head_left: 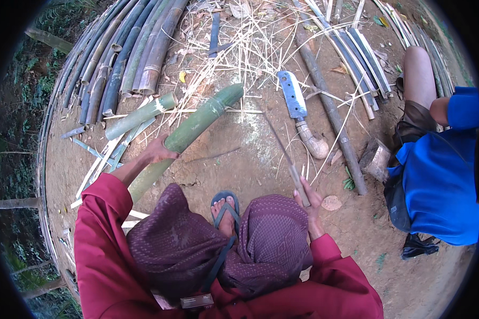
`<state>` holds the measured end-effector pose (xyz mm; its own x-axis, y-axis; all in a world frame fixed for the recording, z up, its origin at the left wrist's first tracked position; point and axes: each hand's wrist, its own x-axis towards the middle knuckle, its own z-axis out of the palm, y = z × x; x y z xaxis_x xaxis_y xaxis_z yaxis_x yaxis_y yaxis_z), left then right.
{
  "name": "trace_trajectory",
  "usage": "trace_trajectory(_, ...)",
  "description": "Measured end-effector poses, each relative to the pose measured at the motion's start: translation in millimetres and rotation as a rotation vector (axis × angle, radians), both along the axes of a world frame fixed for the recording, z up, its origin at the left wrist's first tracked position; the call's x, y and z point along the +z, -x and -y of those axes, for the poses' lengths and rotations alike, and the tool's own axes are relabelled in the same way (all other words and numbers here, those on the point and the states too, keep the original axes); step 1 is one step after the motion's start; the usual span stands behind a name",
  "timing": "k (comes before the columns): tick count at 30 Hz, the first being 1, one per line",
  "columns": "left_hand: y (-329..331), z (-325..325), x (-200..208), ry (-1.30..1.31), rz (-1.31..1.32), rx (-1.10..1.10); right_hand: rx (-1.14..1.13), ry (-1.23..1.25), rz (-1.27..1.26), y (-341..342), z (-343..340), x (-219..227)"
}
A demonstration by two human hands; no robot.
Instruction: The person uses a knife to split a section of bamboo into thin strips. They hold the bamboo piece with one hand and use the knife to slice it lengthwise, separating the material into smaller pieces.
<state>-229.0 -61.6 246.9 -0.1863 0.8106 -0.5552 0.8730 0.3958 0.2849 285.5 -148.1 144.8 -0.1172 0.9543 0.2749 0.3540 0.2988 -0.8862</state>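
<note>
My left hand (162,150) is closed round a thick green bamboo pole (202,117), which slants from beside my left knee up to the middle of the view. In my right hand (310,201), near my right knee, is a knife (283,149) with a pale handle; its long thin blade points up and away, apart from the pole. A cut green bamboo piece (141,116) lies left of the pole, on split strips. Beyond the knife a cleaver (291,94) with a holed blade and a curved wooden handle rests on the ground.
Long bamboo poles (159,48) are stacked at the far left. Thin shavings (245,42) litter the far ground. A wooden pole (330,106) and split bamboo lengths (364,56) lie at the right. A person in blue (436,175) sits at the right beside a wood block (375,158).
</note>
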Motion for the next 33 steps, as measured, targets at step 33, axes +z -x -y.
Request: trace_trajectory(33, 77.8, 91.5, -27.9, 0.087, 0.17, 0.224, 0.259, 1.123, 0.311, 84.1, -251.6, -70.6)
